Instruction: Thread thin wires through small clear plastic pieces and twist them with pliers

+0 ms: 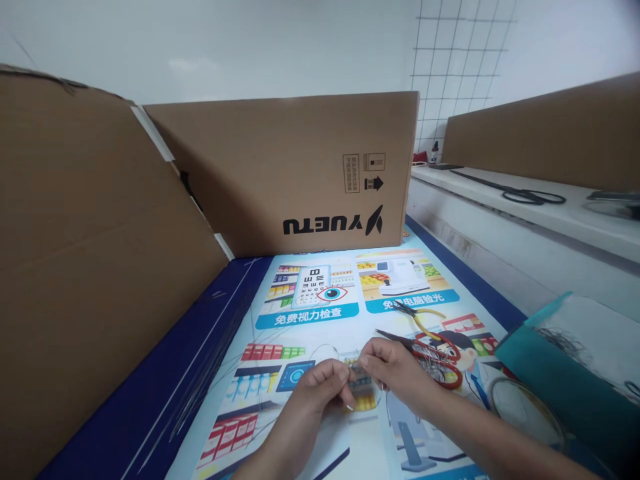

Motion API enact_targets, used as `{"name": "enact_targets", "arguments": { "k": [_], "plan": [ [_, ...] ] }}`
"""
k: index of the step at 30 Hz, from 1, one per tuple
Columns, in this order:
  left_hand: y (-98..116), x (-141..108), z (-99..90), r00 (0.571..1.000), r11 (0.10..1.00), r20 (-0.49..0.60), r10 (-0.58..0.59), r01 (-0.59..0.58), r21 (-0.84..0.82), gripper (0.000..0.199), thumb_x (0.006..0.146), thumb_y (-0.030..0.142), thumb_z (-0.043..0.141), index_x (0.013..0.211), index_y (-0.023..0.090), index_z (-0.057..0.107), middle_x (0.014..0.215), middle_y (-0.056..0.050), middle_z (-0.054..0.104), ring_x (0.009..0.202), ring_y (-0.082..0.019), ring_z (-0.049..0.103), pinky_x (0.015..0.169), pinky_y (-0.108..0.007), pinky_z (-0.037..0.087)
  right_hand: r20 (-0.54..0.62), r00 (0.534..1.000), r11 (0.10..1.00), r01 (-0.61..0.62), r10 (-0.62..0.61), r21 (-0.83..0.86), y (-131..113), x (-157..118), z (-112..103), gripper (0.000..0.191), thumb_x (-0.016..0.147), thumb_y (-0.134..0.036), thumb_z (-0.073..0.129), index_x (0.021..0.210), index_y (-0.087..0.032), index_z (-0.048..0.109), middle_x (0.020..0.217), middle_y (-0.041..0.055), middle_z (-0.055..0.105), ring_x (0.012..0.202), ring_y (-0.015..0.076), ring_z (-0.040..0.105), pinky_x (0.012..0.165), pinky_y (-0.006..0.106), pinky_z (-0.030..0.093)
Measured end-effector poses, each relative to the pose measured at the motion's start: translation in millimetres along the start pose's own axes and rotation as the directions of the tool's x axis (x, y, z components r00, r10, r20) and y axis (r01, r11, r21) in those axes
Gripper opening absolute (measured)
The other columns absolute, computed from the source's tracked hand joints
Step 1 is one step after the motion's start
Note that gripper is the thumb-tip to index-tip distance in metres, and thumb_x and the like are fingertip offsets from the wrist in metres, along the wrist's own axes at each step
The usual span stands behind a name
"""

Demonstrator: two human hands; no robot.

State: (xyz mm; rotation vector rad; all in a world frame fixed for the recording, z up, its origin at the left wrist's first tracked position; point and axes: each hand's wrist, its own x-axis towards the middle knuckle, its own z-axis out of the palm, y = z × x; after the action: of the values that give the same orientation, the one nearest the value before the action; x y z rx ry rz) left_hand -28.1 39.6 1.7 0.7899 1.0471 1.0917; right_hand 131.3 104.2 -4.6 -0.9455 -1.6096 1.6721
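My left hand [317,393] is closed in a pinch over the printed sheet [345,433], thumb against forefinger. Close beside it, my right hand [393,367] pinches too, and the fingertips of both hands nearly meet. Between them runs a thin, pale wire [326,345], which bows out in a loop behind the left fingers and curves down below the right hand. Its exact path within the fingers is hidden. Just beyond the right hand lie red-handled scissors [454,381] and pliers with yellow handles [425,323].
Cardboard panels [240,173] stand at the back and left. At right are a teal box [565,373] with tangled thin wire [563,343], and a round clear dish [525,410]. Black scissors [535,197] rest on a white ledge [480,193].
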Motion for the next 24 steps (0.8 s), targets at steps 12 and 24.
{"name": "enact_targets", "arguments": {
  "k": [12,24],
  "plan": [
    [6,1,0.6,0.998,0.998,-0.041,0.044,-0.042,0.046,0.023,0.080,0.032,0.054,0.062,0.016,0.056,0.056,-0.002,0.056,0.059,-0.014,0.046,0.061,-0.026,0.032,0.134,0.987,0.991,-0.075,0.090,-0.112,-4,2,-6,0.017,0.079,-0.032,0.054,0.070,-0.018,0.051,0.053,-0.0047,0.052,0.044,0.0065,0.040,0.044,0.018,0.031],
    [6,3,-2.1,0.995,0.931,-0.073,0.067,-0.036,0.364,0.020,0.079,0.026,0.050,0.061,0.017,0.050,0.050,0.002,0.052,0.053,-0.011,0.040,0.056,-0.024,0.028,0.082,0.992,0.966,0.110,-0.093,-0.232,1,0,5,0.004,0.077,-0.020,0.054,0.079,-0.016,0.056,0.067,-0.0028,0.052,0.059,0.0092,0.044,0.055,0.021,0.035]
  ]
}}
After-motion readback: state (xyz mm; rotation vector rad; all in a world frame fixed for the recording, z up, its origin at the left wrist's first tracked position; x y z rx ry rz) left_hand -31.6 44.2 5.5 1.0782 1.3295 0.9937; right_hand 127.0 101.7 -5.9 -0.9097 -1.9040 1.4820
